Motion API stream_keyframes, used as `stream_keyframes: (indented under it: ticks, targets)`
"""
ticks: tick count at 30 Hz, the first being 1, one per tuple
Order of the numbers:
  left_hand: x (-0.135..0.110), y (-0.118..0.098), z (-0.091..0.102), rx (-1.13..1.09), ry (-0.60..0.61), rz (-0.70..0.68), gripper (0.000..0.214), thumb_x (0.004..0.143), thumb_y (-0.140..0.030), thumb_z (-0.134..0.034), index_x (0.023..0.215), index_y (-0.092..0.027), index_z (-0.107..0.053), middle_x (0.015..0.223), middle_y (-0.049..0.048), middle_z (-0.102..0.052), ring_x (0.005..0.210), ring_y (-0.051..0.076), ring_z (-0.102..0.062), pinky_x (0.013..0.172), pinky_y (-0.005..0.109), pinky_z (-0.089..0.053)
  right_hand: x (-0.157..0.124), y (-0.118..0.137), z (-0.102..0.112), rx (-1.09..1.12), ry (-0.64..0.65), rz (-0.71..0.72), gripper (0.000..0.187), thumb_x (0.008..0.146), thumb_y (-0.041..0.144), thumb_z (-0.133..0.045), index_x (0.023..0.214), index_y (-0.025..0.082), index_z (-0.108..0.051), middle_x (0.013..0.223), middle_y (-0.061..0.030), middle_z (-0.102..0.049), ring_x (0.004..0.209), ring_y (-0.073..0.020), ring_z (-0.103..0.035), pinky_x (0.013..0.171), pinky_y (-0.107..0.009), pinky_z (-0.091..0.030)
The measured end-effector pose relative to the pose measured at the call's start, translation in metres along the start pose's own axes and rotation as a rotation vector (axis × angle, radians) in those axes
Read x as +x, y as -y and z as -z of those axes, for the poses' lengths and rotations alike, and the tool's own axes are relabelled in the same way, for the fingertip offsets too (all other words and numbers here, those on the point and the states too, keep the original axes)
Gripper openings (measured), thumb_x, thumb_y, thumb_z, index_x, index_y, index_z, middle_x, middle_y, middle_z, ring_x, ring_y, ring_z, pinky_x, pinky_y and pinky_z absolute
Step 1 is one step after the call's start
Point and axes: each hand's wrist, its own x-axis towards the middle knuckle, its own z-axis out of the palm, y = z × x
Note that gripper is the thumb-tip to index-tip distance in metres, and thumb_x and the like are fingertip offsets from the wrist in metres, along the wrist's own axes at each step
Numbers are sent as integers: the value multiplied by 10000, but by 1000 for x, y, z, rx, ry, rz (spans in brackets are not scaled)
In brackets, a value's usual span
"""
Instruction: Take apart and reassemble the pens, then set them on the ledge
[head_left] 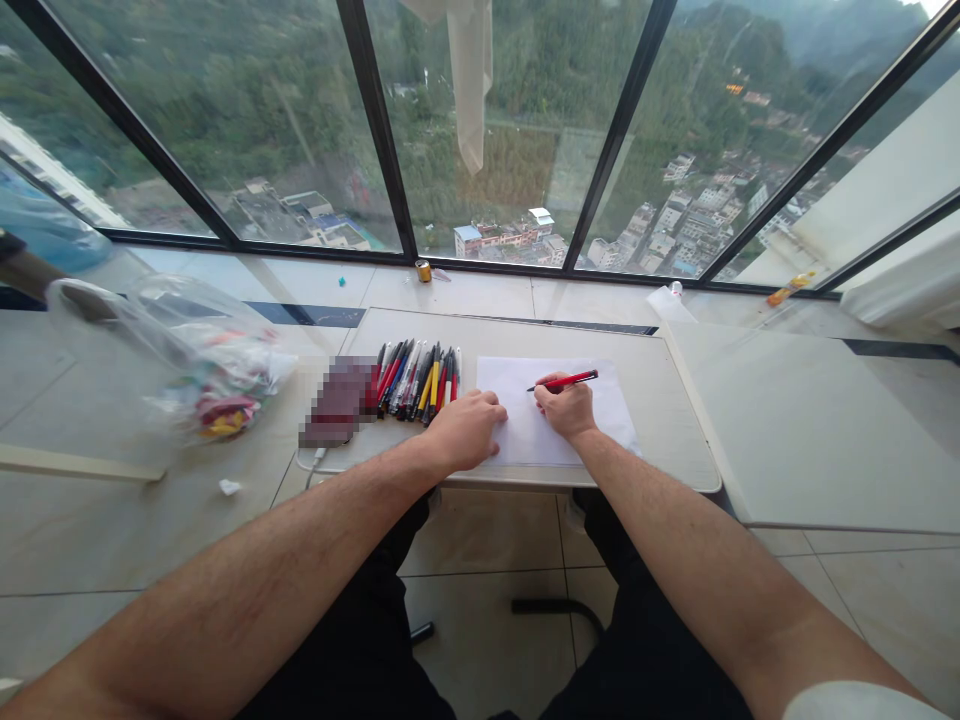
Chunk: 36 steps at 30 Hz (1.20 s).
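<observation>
Red pen (564,381) is gripped by the closed right hand (566,408) over the paper (525,440). The paper is pressed by the empty, loosely curled left hand (466,430), beside the row of pens (416,378).

Glossy red plastic on the pen (564,381); matt white paper in the sheet (556,420); smooth, pale, faintly sheened top on the table (660,400); shiny mixed plastic across the row of pens (417,381); crinkled clear film in the plastic bag (191,345); polished glazed tile on the floor (810,420).
</observation>
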Motion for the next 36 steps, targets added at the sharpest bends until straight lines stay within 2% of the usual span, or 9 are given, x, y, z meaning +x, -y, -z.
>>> stream_keyframes:
  ticks: [9, 16, 19, 21, 23, 26, 29, 31, 36]
  targets:
    - [0, -1, 0, 3, 4, 10, 399, 703, -289, -702, 1092, -199, -705, 1105, 86, -646, 1057, 262, -585, 941, 342, -459, 0, 6, 1, 99, 0, -112, 145, 680, 302, -590, 744, 204, -676, 544, 3, -646, 482, -191, -649, 492, -280, -540]
    - [4, 1, 5, -21, 53, 35, 370, 692, -302, -719, 1046, -197, -733, 1094, 88, -673, 1042, 256, -613, 923, 327, -466, -1, 15, 5, 135, -42, -76, 205, 718, 318, -587, 841, 183, -681, 602, -2, -654, 535, -176, -645, 494, -271, -530]
    - [5, 1, 6, -65, 44, 62, 334, 697, -287, -716, 1019, -204, -745, 1089, 80, -692, 1039, 252, -622, 919, 323, -468, 0, 19, 8, 96, -74, 21, 249, 769, 305, -551, 945, 184, -681, 668, -12, -680, 571, -172, -649, 534, -281, -532]
    - [5, -1, 7, -119, -30, 81, 286, 715, -289, -707, 983, -205, -754, 1069, 77, -706, 1047, 257, -619, 929, 335, -460, 0, 20, 11, 14, -100, 160, 267, 814, 288, -520, 1002, 184, -679, 738, -30, -708, 622, -171, -659, 618, -295, -541]
    - [7, -5, 8, -255, -153, 128, 221, 759, -324, -679, 927, -206, -759, 996, 70, -724, 993, 246, -632, 894, 336, -469, -1, 21, 15, -108, -116, 320, 266, 848, 255, -492, 1015, 175, -682, 841, -61, -731, 724, -183, -678, 718, -305, -534]
    - [9, -14, 12, -671, -296, 208, 263, 792, -399, -660, 921, -187, -747, 832, 54, -725, 791, 190, -643, 740, 298, -492, -3, 24, 22, -340, -77, 486, 279, 875, 210, -465, 1042, 153, -682, 961, -102, -734, 861, -214, -684, 807, -310, -502]
    - [11, -22, 15, -1086, -311, 196, 396, 724, -421, -738, 1019, -157, -719, 775, 46, -711, 685, 150, -609, 630, 266, -478, -6, 27, 27, -540, 4, 512, 308, 883, 178, -454, 1108, 141, -660, 987, -113, -727, 906, -227, -674, 823, -307, -476]
    - [11, -27, 16, -1256, -292, 166, 467, 682, -401, -782, 1066, -146, -703, 779, 50, -712, 678, 142, -601, 608, 259, -473, -9, 29, 28, -644, 56, 498, 319, 871, 148, -457, 1125, 143, -649, 993, -114, -723, 919, -228, -664, 814, -302, -462]
    - [13, -37, 16, -1422, -287, 122, 424, 646, -337, -819, 1002, -130, -718, 746, 47, -708, 650, 121, -581, 584, 248, -463, -16, 38, 26, -780, 161, 496, 295, 829, 118, -481, 1070, 148, -649, 980, -112, -715, 885, -235, -653, 743, -304, -444]
